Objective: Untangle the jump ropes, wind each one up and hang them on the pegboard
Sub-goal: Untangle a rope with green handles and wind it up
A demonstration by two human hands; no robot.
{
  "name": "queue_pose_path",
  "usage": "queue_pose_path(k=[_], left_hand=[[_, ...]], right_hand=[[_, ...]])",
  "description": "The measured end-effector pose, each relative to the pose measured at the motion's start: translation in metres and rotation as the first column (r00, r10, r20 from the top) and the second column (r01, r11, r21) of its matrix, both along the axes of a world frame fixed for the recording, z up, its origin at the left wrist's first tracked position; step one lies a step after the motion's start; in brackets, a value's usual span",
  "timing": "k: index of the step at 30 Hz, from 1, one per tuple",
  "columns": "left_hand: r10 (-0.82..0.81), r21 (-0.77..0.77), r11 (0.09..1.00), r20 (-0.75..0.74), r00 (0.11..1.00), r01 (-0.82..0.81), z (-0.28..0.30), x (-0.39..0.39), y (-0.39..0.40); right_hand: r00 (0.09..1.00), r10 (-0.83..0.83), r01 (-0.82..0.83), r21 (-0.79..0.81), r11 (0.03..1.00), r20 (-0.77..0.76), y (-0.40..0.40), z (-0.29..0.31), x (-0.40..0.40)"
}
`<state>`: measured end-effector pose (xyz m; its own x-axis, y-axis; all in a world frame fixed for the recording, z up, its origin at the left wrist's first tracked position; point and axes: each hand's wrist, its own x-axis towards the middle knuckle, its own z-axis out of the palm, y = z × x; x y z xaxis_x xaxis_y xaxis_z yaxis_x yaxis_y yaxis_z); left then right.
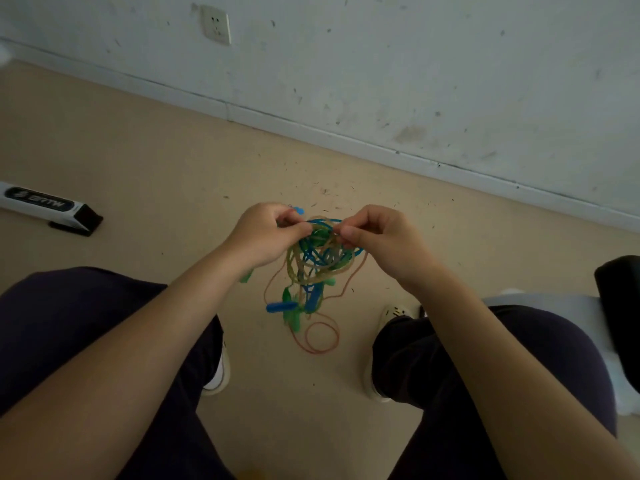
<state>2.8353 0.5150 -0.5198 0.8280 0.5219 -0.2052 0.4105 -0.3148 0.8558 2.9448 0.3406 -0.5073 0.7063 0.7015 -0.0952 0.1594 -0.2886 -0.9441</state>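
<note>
Head view: tangled jump ropes (pixel 317 261) between both hands' grip.

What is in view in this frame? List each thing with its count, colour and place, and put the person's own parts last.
tangle of jump ropes: one knot; blue, green and orange-tan cords, number of ropes unclear; held up between both hands above the floor, loops hanging down
blue handle: one, blue, dangling low in the tangle
green handle: one clear, green, hanging beside the blue handle
long box: one, white with black end and label, on the floor at left
wall socket: one, white, on the wall at top
dark object: one, black, right edge, cannot tell what
shoes: two, light-coloured, on the floor
legs: two, dark trousers
left hand: pinches the cords
right hand: pinches the cords
</note>
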Motion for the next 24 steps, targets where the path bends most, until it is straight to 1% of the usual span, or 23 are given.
queue_pose_path(k=[2, 4, 5, 7, 9, 11, 13, 15, 17, 21, 24], left_hand=[[-0.044, -0.137, 0.990, -0.049, 0.998, 0.037, 0.0010, -0.0004, -0.0004], [-0.083, -0.273, 0.959, -0.024, 0.996, 0.073, 0.0025, -0.0010, -0.0017], [-0.103, -0.302, 0.949, -0.012, 0.995, 0.095, 0.0030, -0.0014, -0.0024], [-0.151, -0.299, 0.944, -0.021, 0.988, 0.138, 0.0028, -0.0012, -0.0035], [-0.183, -0.263, 0.951, -0.060, 0.981, 0.161, 0.0016, -0.0009, -0.0047], [-0.169, -0.248, 0.958, -0.081, 0.982, 0.145, 0.0014, -0.0008, -0.0063], [-0.129, -0.270, 0.957, -0.061, 0.990, 0.108, 0.0023, -0.0008, -0.0068], [-0.110, -0.273, 0.958, -0.052, 0.993, 0.092, 0.0029, -0.0011, -0.0073], [-0.104, -0.239, 0.967, -0.063, 0.993, 0.086, 0.0019, -0.0010, -0.0076], [-0.023, -0.179, 0.984, -0.076, 0.997, 0.009, -0.0011, 0.0008, -0.0051], [-0.055, -0.267, 0.962, -0.005, 0.999, 0.051, 0.0002, 0.0003, -0.0059]], right_hand=[[1.000, -0.004, 0.004, -0.003, 1.000, 0.003, -0.0003, -0.0010, -0.0006], [1.000, -0.005, 0.005, 0.022, 1.000, 0.009, 0.0000, -0.0009, -0.0010], [1.000, -0.007, 0.007, 0.035, 0.999, 0.014, 0.0005, -0.0006, -0.0015], [0.999, -0.015, 0.013, 0.048, 0.999, 0.028, 0.0020, 0.0000, -0.0039], [0.998, -0.008, 0.006, 0.034, 0.999, 0.062, 0.0033, -0.0002, -0.0058], [0.994, 0.011, -0.012, 0.007, 1.000, 0.111, 0.0033, 0.0003, -0.0060], [0.992, 0.018, -0.018, -0.003, 1.000, 0.125, 0.0025, 0.0023, -0.0051], [0.993, 0.015, -0.015, -0.002, 1.000, 0.118, 0.0023, 0.0037, -0.0055], [0.994, 0.020, -0.020, 0.001, 1.000, 0.107, 0.0029, 0.0033, -0.0077], [0.996, -0.003, 0.001, 0.014, 1.000, 0.092, 0.0060, 0.0011, -0.0092], [0.996, -0.089, 0.087, 0.062, 0.994, 0.033, 0.0069, 0.0030, -0.0062]])
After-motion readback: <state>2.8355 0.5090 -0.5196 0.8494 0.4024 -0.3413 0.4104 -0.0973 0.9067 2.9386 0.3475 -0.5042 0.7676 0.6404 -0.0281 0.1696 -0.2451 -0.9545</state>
